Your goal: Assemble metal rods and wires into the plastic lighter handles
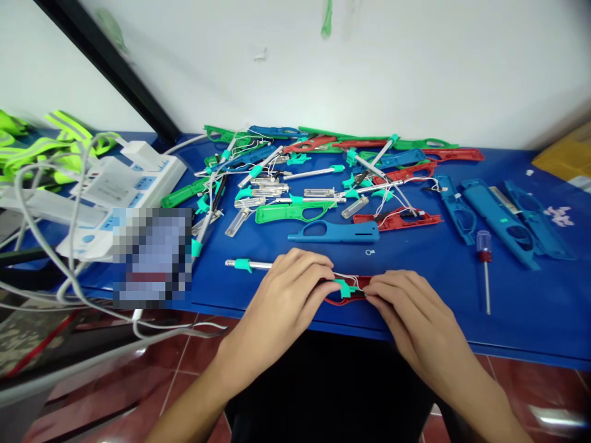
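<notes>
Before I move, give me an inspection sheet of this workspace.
Surface: blue tabletop, tiny scraps lying about.
Work pieces: red shell with teal piece and thin wires; silver rod juts out beyond the left hand.
Clutter: mixed shells, rods and wires heaped behind; screwdriver at right.
Hands: left grips the teal piece; right hand grips the red shell.
Cables: tangled beside power strip, some hanging over the edge.
Surroundings: white wall, tiled floor, neon straps.

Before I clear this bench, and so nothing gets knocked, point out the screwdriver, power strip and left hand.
Screwdriver (486, 272), head view, upper metal shaft.
Power strip (137, 200), head view, socketed top.
Left hand (285, 294), head view, back of the hand.
</notes>
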A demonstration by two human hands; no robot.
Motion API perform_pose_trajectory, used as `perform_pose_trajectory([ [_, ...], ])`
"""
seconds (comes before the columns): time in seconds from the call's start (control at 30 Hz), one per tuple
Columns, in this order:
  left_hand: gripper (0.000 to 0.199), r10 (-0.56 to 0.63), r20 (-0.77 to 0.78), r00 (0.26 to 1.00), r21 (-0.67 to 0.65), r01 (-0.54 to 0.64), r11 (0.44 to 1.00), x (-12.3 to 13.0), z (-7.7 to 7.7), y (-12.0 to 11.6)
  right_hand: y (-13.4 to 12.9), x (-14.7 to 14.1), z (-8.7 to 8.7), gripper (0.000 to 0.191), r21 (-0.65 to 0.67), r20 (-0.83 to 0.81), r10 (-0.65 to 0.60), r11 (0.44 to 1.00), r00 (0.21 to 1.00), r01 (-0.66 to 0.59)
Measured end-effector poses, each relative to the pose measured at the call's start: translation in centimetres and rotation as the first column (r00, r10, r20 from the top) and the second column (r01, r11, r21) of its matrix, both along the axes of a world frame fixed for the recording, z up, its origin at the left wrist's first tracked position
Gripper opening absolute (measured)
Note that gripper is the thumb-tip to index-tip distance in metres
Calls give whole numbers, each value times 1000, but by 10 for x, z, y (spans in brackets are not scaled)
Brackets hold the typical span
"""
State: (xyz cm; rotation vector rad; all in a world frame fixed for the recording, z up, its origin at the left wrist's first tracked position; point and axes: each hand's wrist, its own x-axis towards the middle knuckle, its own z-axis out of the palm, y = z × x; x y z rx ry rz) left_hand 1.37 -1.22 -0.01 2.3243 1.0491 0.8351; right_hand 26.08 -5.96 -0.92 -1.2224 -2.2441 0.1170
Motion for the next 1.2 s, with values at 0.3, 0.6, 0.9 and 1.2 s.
perform_pose_trajectory([
  [0.3,7,-19,10,1000,3,19,1000,-3,-2,-1,-1,3,2,20,-38,10,11,999,1000,-11],
  [0.6,9,-10,89,996,-7,10,1000,-3,-1,0,0,5,0,29,-62,-68,9,998,998,-13],
  [0.9,8,-17,97,995,-37,21,999,-5,-3,3,-1,5,5,33,-98,-87,-4,995,996,-5],
  [1.2,6,-23,95,995,-34,26,999,-5,-3,2,-2,5,2,24,-44,-86,1,999,996,-5],
])
